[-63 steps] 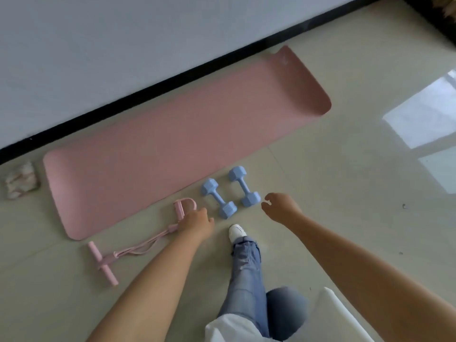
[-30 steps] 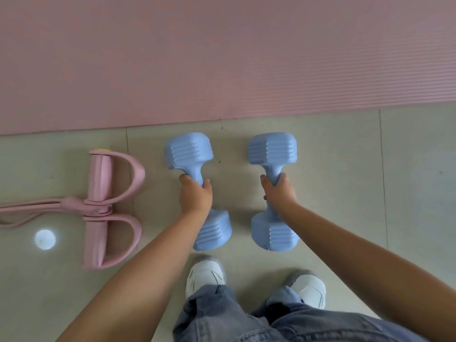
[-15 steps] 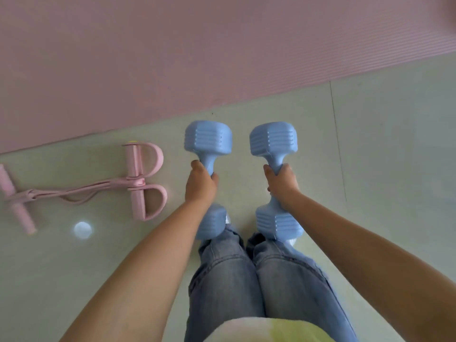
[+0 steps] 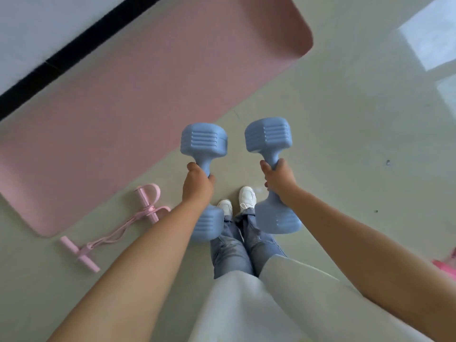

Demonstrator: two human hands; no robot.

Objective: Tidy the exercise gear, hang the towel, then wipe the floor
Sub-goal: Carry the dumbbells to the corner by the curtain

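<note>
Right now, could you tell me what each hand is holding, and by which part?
Left hand grips one blue dumbbell, right hand the other dumbbell, each by its middle handle.

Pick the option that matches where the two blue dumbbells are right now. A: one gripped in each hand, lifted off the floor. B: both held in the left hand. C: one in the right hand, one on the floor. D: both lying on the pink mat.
A: the left hand grips the handle of one blue dumbbell and the right hand grips the other dumbbell, both held above the floor.
</note>
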